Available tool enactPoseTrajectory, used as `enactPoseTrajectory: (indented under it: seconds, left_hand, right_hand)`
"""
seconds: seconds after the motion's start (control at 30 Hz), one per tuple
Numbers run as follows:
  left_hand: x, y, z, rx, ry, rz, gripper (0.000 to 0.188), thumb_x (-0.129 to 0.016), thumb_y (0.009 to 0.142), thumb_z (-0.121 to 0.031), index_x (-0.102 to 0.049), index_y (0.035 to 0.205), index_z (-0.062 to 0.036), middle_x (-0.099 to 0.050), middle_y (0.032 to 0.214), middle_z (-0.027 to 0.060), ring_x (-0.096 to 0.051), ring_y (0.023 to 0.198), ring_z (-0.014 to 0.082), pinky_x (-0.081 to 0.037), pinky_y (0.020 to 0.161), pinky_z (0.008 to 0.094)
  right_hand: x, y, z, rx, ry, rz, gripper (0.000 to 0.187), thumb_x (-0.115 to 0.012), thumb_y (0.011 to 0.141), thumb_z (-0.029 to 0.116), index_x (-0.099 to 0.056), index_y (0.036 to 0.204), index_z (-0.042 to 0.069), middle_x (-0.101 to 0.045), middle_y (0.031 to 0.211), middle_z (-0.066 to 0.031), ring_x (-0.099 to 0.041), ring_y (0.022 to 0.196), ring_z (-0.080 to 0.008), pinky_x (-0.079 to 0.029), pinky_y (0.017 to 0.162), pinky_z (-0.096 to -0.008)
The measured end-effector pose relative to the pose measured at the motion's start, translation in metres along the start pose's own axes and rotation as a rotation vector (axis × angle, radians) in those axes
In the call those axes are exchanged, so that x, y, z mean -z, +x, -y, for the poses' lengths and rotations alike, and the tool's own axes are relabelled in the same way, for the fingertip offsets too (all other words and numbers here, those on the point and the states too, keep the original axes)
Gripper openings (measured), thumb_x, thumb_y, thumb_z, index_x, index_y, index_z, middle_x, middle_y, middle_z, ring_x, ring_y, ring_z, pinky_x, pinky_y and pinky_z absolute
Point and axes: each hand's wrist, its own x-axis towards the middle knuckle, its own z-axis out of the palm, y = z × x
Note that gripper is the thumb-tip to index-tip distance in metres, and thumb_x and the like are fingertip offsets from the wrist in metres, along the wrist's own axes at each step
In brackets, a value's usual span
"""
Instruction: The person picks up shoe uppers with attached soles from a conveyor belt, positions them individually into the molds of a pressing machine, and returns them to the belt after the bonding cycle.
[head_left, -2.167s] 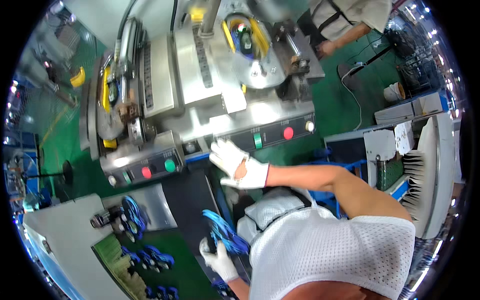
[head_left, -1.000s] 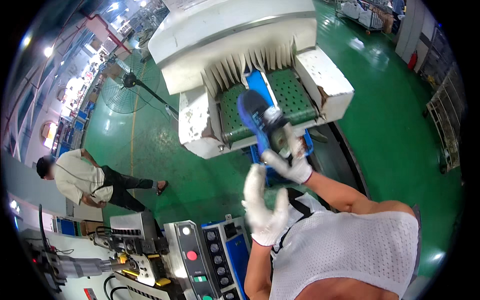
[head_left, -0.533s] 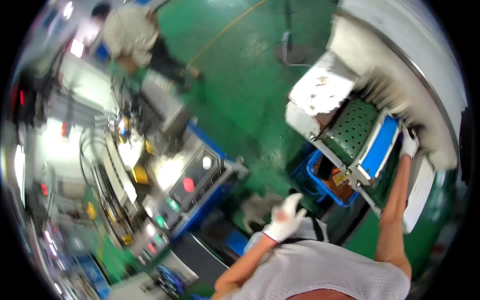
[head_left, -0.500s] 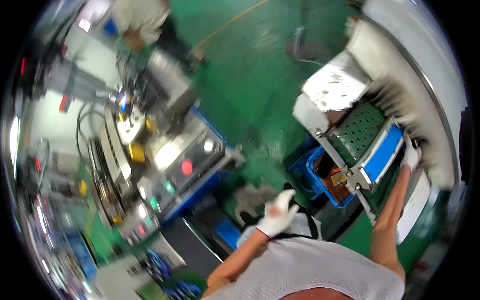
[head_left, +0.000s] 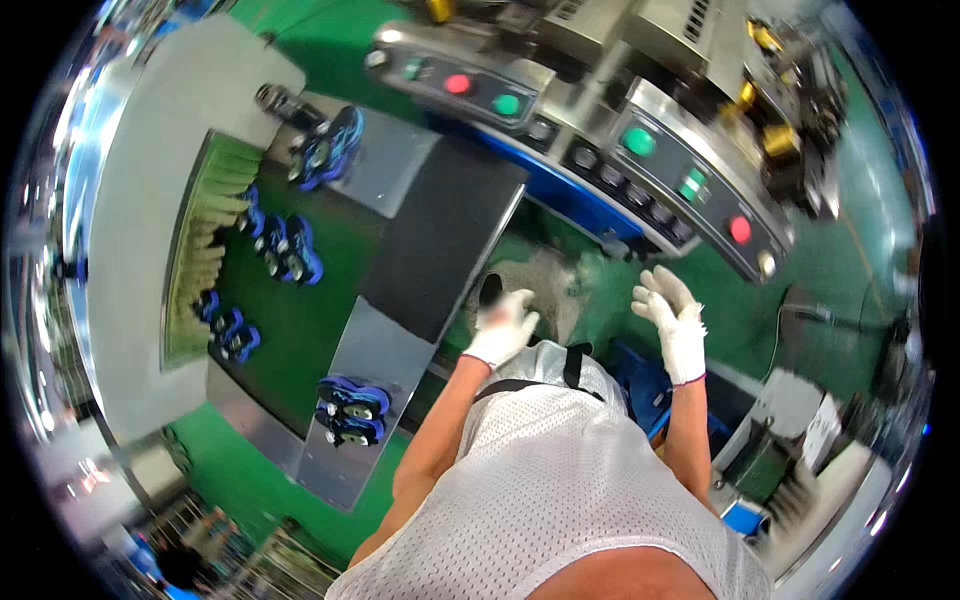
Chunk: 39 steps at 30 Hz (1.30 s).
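Note:
My left hand [head_left: 503, 330], in a white glove with a reddish-brown blurred patch, hovers in front of my waist near the edge of a black-topped bench [head_left: 440, 230]. Its fingers are apart and I see nothing in them. My right hand [head_left: 672, 318], also gloved in white, is raised to the right, below a machine's control panel [head_left: 690, 180] and apart from it. Its fingers stretch out, holding nothing. Blue-and-black shoe uppers lie to the left: one pair [head_left: 352, 410] on the grey ledge, another [head_left: 330, 150] on the far ledge, several more [head_left: 290, 248] on the green belt.
A grey tunnel machine [head_left: 150, 130] with a bristle curtain [head_left: 200, 250] spans the belt on the left. Ahead, a second control panel [head_left: 460, 85] carries red and green buttons. A blue bin [head_left: 640, 380] stands low beside my right forearm, with another bristle-fringed machine [head_left: 800, 490] at lower right.
My view has swung left, from the bristle-fringed machine to the shoe uppers. My right hand has left that machine's blue strip and is now in front of me; my left stays near my waist.

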Motion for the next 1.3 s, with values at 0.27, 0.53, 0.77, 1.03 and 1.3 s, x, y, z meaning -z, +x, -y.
enactPoseTrajectory:
  seconds: [0.27, 0.53, 0.77, 1.03, 1.3]
  left_hand:
    - [0.250, -0.046, 0.233, 0.437, 0.122, -1.000, 0.042, -0.073, 0.093, -0.015, -0.058, 0.130, 0.0011, -0.068, 0.119, 0.0225, -0.068, 0.110, 0.0330, -0.053, 0.097, 0.0445]
    - [0.348, 0.016, 0.390, 0.813, 0.629, -0.423, 0.056, -0.066, 0.092, -0.048, -0.059, 0.130, -0.0075, -0.066, 0.128, 0.0208, -0.062, 0.123, 0.0392, -0.046, 0.098, 0.0641]
    - [0.396, 0.033, 0.319, 0.700, 0.472, -0.476, 0.055, -0.073, 0.090, -0.042, -0.063, 0.130, -0.0057, -0.066, 0.130, 0.0227, -0.061, 0.124, 0.0405, -0.049, 0.104, 0.0499]
    - [0.355, 0.005, 0.065, 0.003, -0.855, -0.897, 0.070, -0.058, 0.100, -0.047, -0.054, 0.145, 0.0051, -0.061, 0.141, 0.0221, -0.060, 0.126, 0.0314, -0.049, 0.106, 0.0445]
    - [0.318, 0.109, -0.111, -0.279, -0.969, -0.438, 0.122, -0.072, 0.079, -0.075, -0.019, 0.165, -0.0068, -0.059, 0.134, 0.0214, -0.068, 0.112, 0.0389, -0.059, 0.093, 0.0479]
  right_hand:
    - [-0.109, 0.053, -0.029, -0.165, -0.330, 0.097, 0.054, -0.066, 0.099, 0.012, -0.048, 0.147, -0.006, -0.061, 0.141, -0.0220, -0.066, 0.120, -0.0292, -0.059, 0.096, -0.0412]
    - [-0.150, 0.078, -0.013, -0.320, -0.560, 0.112, 0.055, -0.067, 0.095, 0.012, -0.052, 0.144, -0.007, -0.062, 0.140, -0.0234, -0.065, 0.124, -0.0305, -0.055, 0.100, -0.0404]
    - [-0.241, 0.104, 0.033, -0.122, -0.944, 0.273, 0.058, -0.069, 0.092, 0.028, -0.058, 0.139, -0.003, -0.072, 0.129, -0.0180, -0.068, 0.122, -0.0301, -0.050, 0.108, -0.0369]
    - [-0.329, 0.123, 0.038, -0.489, 0.019, 0.891, 0.060, -0.064, 0.102, 0.036, -0.054, 0.144, -0.004, -0.066, 0.138, -0.0211, -0.063, 0.129, -0.0266, -0.051, 0.108, -0.0369]
    - [-0.284, 0.117, 0.095, -0.601, 0.690, 0.873, 0.033, -0.079, 0.089, 0.010, -0.069, 0.121, 0.008, -0.072, 0.098, 0.0015, -0.062, 0.081, -0.0040, -0.047, 0.064, -0.0219]
